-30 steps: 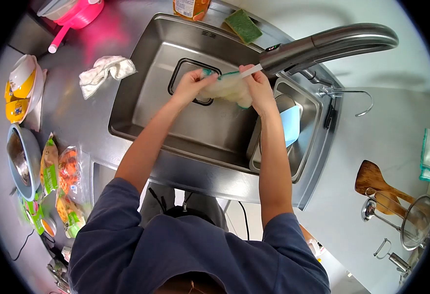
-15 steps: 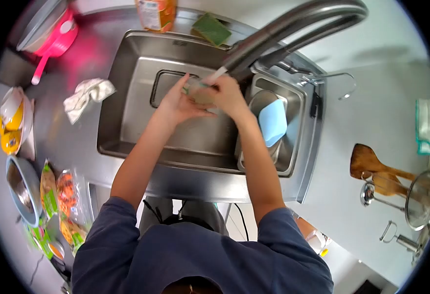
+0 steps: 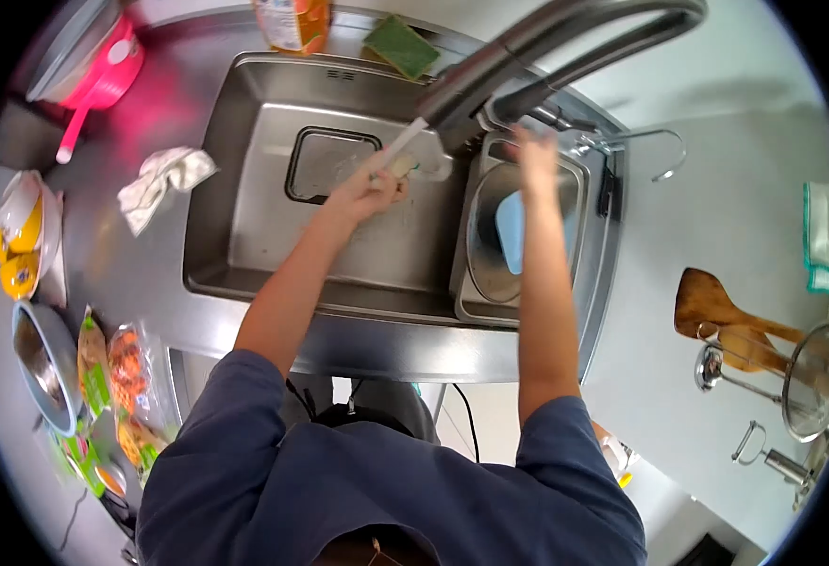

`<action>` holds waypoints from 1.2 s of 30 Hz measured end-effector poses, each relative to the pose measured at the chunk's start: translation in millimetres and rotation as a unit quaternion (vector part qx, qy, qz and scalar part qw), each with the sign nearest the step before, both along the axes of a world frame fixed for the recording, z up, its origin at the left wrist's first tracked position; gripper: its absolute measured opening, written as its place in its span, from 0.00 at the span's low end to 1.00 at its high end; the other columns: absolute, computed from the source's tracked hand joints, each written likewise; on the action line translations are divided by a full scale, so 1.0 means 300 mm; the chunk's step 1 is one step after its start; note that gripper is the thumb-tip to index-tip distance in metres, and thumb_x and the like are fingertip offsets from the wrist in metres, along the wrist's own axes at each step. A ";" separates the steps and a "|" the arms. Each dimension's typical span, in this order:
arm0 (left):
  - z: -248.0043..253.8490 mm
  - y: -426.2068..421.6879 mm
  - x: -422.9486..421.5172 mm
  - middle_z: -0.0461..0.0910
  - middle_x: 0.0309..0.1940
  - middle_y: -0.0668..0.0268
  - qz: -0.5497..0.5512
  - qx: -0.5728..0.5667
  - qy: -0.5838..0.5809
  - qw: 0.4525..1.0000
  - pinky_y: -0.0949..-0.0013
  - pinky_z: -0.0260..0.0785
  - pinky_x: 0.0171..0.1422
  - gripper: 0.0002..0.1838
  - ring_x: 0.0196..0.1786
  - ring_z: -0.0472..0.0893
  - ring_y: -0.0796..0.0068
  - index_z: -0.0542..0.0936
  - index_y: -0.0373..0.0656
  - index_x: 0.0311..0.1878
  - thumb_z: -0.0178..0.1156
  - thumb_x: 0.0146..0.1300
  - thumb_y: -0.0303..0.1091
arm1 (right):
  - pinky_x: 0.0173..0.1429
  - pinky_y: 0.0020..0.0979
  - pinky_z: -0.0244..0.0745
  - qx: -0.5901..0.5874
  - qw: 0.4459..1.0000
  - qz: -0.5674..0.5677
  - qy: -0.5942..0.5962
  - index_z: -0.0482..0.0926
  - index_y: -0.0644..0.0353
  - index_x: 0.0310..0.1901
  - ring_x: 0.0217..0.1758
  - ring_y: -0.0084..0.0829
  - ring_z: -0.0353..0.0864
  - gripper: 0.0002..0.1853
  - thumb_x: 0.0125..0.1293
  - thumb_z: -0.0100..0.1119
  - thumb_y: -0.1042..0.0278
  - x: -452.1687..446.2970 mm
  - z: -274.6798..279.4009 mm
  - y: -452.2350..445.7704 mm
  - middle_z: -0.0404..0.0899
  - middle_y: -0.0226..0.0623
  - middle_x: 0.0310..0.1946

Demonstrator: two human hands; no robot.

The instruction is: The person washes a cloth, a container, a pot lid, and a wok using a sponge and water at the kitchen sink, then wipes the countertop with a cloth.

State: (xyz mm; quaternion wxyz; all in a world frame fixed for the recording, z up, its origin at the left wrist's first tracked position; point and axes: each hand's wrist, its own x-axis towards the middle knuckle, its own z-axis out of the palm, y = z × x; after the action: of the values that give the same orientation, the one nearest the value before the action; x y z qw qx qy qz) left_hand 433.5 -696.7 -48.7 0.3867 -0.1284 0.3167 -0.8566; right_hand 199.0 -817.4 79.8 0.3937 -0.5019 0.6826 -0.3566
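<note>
My left hand (image 3: 372,195) is over the large sink basin (image 3: 273,226), its fingers closed around a small pale, wet-looking object (image 3: 403,167) whose kind I cannot make out. Water (image 3: 401,140) streams from the grey faucet (image 3: 457,99) beside and onto that hand. My right hand (image 3: 535,156) is blurred by motion at the faucet's base, near its lever (image 3: 558,119); whether it touches the lever I cannot tell. Below my right forearm, a light blue item (image 3: 509,231) lies in a round metal strainer or bowl (image 3: 486,255) within the small side basin (image 3: 490,311).
Behind the sink are a green sponge (image 3: 401,47) and an orange bottle (image 3: 292,24). A crumpled cloth (image 3: 164,184) lies left, below a pink-handled pan (image 3: 103,80). Bowls (image 3: 46,368) and food packets (image 3: 129,373) stand farther left; wooden spatulas (image 3: 716,307) hang right.
My right hand has left the left one and moved right, to the faucet base. My left hand stays at the water with the pale object. More of the side basin's strainer or bowl shows.
</note>
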 end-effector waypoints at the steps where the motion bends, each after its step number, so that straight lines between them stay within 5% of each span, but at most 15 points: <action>1: 0.074 0.001 -0.015 0.66 0.57 0.49 0.004 0.102 -0.069 0.992 0.72 0.80 0.45 0.22 0.47 0.77 0.57 0.68 0.38 0.59 0.58 0.62 0.29 | 0.58 0.35 0.69 -0.036 0.998 -0.057 0.014 0.44 0.72 0.69 0.53 0.41 0.75 0.46 0.57 0.62 0.65 -0.061 0.004 -0.048 0.64 0.55 0.61; 3: 0.141 0.008 -0.034 0.64 0.60 0.49 0.022 0.210 -0.132 0.969 0.73 0.80 0.43 0.24 0.47 0.77 0.56 0.66 0.36 0.60 0.58 0.62 0.28 | 0.63 0.36 0.65 -0.136 0.984 -0.112 -0.033 0.44 0.74 0.68 0.62 0.41 0.67 0.44 0.56 0.62 0.70 -0.180 -0.011 -0.148 0.60 0.55 0.63; 5: 0.152 0.037 -0.026 0.68 0.56 0.50 0.023 0.263 0.019 0.964 0.75 0.81 0.39 0.24 0.46 0.77 0.58 0.67 0.36 0.59 0.60 0.60 0.25 | 0.67 0.36 0.61 -0.126 0.978 -0.097 -0.134 0.47 0.73 0.67 0.64 0.40 0.65 0.41 0.57 0.60 0.73 -0.169 0.090 -0.150 0.60 0.53 0.63; 9: 0.138 0.056 -0.023 0.73 0.47 0.54 0.071 0.319 -0.018 0.945 0.78 0.80 0.35 0.19 0.41 0.78 0.66 0.71 0.36 0.53 0.62 0.59 0.27 | 0.61 0.30 0.63 -0.117 0.984 -0.085 -0.107 0.60 0.71 0.64 0.57 0.33 0.70 0.33 0.59 0.58 0.69 -0.230 0.091 -0.171 0.69 0.45 0.58; 11: 0.100 0.076 -0.045 0.75 0.36 0.62 0.081 0.193 0.066 0.976 0.81 0.73 0.24 0.14 0.34 0.77 0.76 0.74 0.37 0.48 0.62 0.60 0.30 | 0.62 0.30 0.63 -0.127 0.987 -0.060 -0.078 0.61 0.71 0.64 0.57 0.33 0.70 0.31 0.60 0.57 0.69 -0.230 0.095 -0.127 0.69 0.44 0.58; 13: 0.130 0.104 -0.069 0.72 0.30 0.65 0.090 0.158 0.067 0.981 0.81 0.65 0.20 0.11 0.30 0.75 0.79 0.74 0.38 0.43 0.61 0.62 0.33 | 0.65 0.33 0.62 -0.128 0.961 -0.037 -0.244 0.62 0.69 0.63 0.59 0.35 0.70 0.27 0.64 0.54 0.69 -0.203 0.105 -0.047 0.69 0.44 0.59; 16: 0.218 0.112 -0.106 0.67 0.20 0.71 0.091 0.094 0.075 0.989 0.80 0.53 0.14 0.11 0.22 0.68 0.82 0.72 0.40 0.33 0.59 0.64 0.38 | 0.64 0.41 0.65 0.068 0.932 0.094 -0.343 0.72 0.60 0.55 0.60 0.31 0.71 0.21 0.66 0.56 0.55 0.033 0.065 0.232 0.75 0.38 0.52; 18: 0.258 0.109 -0.139 0.64 0.17 0.72 0.083 0.072 0.085 0.990 0.79 0.48 0.13 0.14 0.18 0.64 0.83 0.70 0.42 0.28 0.57 0.66 0.40 | 0.55 0.42 0.71 0.253 0.887 0.014 -0.386 0.73 0.61 0.48 0.48 0.34 0.78 0.24 0.68 0.49 0.44 0.177 -0.062 0.332 0.79 0.41 0.41; 19: 0.271 0.105 -0.157 0.62 0.16 0.72 0.101 0.038 0.062 0.992 0.79 0.47 0.12 0.16 0.16 0.61 0.83 0.68 0.43 0.25 0.55 0.67 0.40 | 0.53 0.39 0.72 0.289 0.751 0.261 -0.533 0.72 0.61 0.46 0.46 0.33 0.77 0.27 0.68 0.45 0.40 0.203 -0.098 0.349 0.79 0.38 0.39; 20: 0.289 0.101 -0.176 0.60 0.15 0.73 0.119 0.004 0.039 0.992 0.79 0.46 0.12 0.18 0.14 0.57 0.82 0.66 0.44 0.22 0.53 0.68 0.40 | 0.37 0.22 0.72 0.261 0.781 0.197 -0.532 0.74 0.61 0.43 0.27 0.26 0.73 0.22 0.65 0.56 0.46 0.226 -0.191 0.368 0.72 0.31 0.30; 24: 0.344 0.103 -0.209 0.57 0.11 0.76 0.132 0.027 0.073 0.988 0.79 0.43 0.10 0.18 0.11 0.54 0.83 0.63 0.47 0.19 0.51 0.65 0.36 | 0.34 0.20 0.70 0.311 0.673 0.075 -0.667 0.73 0.59 0.45 0.26 0.25 0.71 0.19 0.67 0.53 0.50 0.350 -0.255 0.422 0.71 0.31 0.29; 31: 0.324 0.144 -0.149 0.56 0.10 0.77 0.203 0.000 0.117 0.972 0.80 0.43 0.11 0.18 0.09 0.53 0.85 0.63 0.47 0.20 0.49 0.68 0.36 | 0.28 0.17 0.66 0.387 0.346 0.067 -0.852 0.72 0.57 0.50 0.25 0.21 0.68 0.14 0.71 0.49 0.57 0.455 -0.252 0.285 0.68 0.30 0.28; 34: 0.325 0.144 -0.096 0.57 0.10 0.77 0.138 -0.001 0.083 0.987 0.80 0.43 0.10 0.16 0.09 0.53 0.86 0.64 0.47 0.23 0.49 0.68 0.37 | 0.32 0.22 0.66 0.394 0.353 0.289 -0.798 0.68 0.59 0.55 0.28 0.23 0.63 0.16 0.73 0.44 0.60 0.446 -0.293 0.185 0.66 0.29 0.29; 35: 0.321 0.140 -0.082 0.57 0.10 0.78 0.117 -0.016 0.027 0.993 0.80 0.42 0.10 0.12 0.09 0.52 0.87 0.66 0.47 0.26 0.49 0.68 0.36 | 0.28 0.23 0.61 0.334 0.538 0.218 -0.742 0.66 0.60 0.57 0.23 0.22 0.57 0.16 0.74 0.41 0.60 0.465 -0.207 0.180 0.62 0.28 0.26; 36: 0.321 0.135 -0.065 0.57 0.10 0.78 0.118 -0.016 0.027 0.992 0.80 0.42 0.10 0.12 0.09 0.52 0.87 0.66 0.47 0.26 0.49 0.68 0.36 | 0.28 0.23 0.61 0.336 0.538 0.219 -0.741 0.66 0.60 0.57 0.23 0.22 0.57 0.16 0.74 0.41 0.60 0.466 -0.204 0.166 0.62 0.28 0.26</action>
State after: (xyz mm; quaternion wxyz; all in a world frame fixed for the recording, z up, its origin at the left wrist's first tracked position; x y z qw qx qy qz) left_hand 414.0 -656.1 47.6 0.4744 -0.1943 0.2963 -0.8058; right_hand 338.8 -767.7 18.5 0.9646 -0.0232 0.0855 -0.2486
